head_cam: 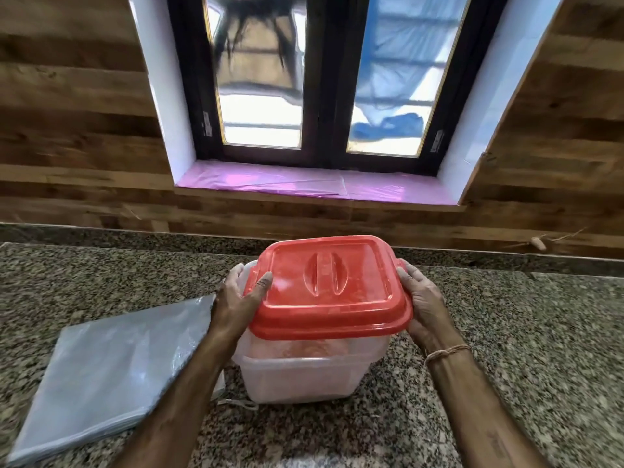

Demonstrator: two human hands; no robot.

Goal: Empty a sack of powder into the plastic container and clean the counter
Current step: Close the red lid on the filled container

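Note:
A clear plastic container (304,376) stands on the speckled granite counter (506,332), right in front of me. A red lid (327,285) with a moulded grip sits tilted on its top, not seated flat. My left hand (236,298) grips the lid's left edge, thumb on top. My right hand (422,309) holds the lid's right edge. A flat, folded grey plastic sack (111,369) lies on the counter to the left of the container, partly under my left forearm. Whitish contents show faintly through the container's lower wall.
A wood-panelled wall (67,146) rises behind the counter. A dark-framed window (320,79) with a pink-lined sill (304,184) is straight ahead. A short length of white string (236,403) lies by the container's left base.

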